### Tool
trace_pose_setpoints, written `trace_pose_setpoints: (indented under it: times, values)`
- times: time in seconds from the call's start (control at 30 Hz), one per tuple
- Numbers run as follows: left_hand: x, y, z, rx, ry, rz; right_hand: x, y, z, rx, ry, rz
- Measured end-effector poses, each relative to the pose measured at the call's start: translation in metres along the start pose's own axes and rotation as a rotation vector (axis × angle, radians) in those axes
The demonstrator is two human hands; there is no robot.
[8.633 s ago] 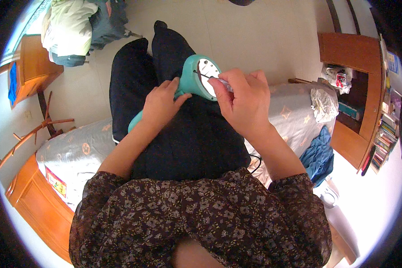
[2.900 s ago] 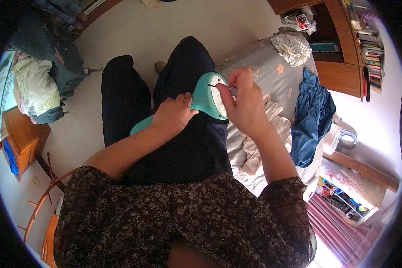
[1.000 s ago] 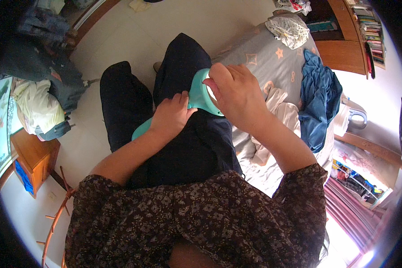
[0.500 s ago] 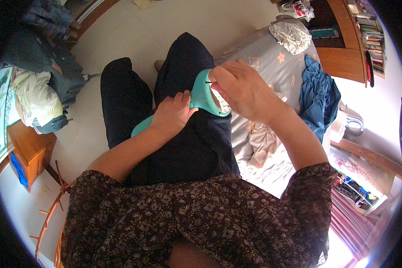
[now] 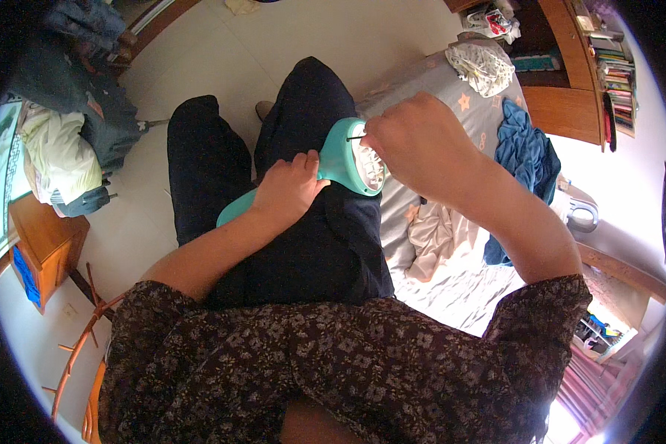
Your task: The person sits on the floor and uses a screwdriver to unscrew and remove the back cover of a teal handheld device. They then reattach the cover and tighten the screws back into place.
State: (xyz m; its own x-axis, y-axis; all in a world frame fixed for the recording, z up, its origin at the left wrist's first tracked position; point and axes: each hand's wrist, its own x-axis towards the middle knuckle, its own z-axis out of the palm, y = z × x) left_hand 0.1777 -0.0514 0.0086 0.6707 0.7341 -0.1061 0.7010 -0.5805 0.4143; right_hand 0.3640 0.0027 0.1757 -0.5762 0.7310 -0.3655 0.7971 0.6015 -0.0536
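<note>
Over my lap lies a teal long-handled device (image 5: 338,157) with a round, flared head; I cannot tell its exact kind. White, uneven parts (image 5: 370,169) show inside the head's round face, which is turned to the right. My left hand (image 5: 290,185) is wrapped around the neck, just below the head, and the handle's end shows past the wrist. At the upper edge of the face, my right hand (image 5: 416,144) is closed in a pinch on a thin dark rod (image 5: 356,138). Its tip meets the teal rim; the rest is hidden by my fingers.
A bed (image 5: 399,103) with a grey patterned sheet stands on my right, bearing a beige cloth (image 5: 431,238), a blue garment (image 5: 525,152) and a white patterned bundle (image 5: 481,66). A wooden cabinet (image 5: 48,240) and a wooden coat stand (image 5: 89,329) are on the left.
My right hand has drawn slightly back to the right and turned, its elbow moving outward. More of the white inside and the dark rod show now. My left hand stays on the neck.
</note>
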Motion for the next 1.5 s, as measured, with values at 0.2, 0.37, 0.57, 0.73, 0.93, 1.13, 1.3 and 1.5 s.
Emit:
trace_pose_setpoints:
  times: [0.2, 0.37, 0.57, 0.73, 0.93, 1.13, 1.3, 1.5]
  values:
    - [0.0, 0.001, 0.0, -0.005, -0.006, -0.002, 0.015, 0.002, -0.011, 0.009, -0.328, 0.046]
    - [-0.001, -0.002, 0.001, -0.02, -0.031, -0.038, 0.022, -0.007, -0.005, 0.033, -0.15, 0.009]
    - [-0.001, 0.0, -0.003, -0.009, -0.041, -0.036, 0.016, 0.005, 0.007, -0.131, -0.068, -0.321]
    - [-0.001, -0.003, 0.001, -0.011, 0.002, -0.006, 0.027, 0.014, -0.004, -0.209, -0.137, -0.452]
    - [0.003, -0.001, 0.0, -0.032, -0.021, -0.058, 0.026, 0.018, 0.017, 0.235, 0.093, -0.102]
    - [0.002, 0.0, -0.005, -0.052, -0.048, -0.072, 0.024, -0.006, 0.02, 0.393, 0.307, 0.359]
    - [0.006, 0.002, -0.005, -0.035, -0.07, -0.071, 0.041, -0.016, 0.063, 0.552, 1.043, 0.325]
    - [0.003, 0.004, -0.005, 0.023, -0.067, -0.051, 0.061, -0.046, 0.076, 1.546, 1.482, 0.507]
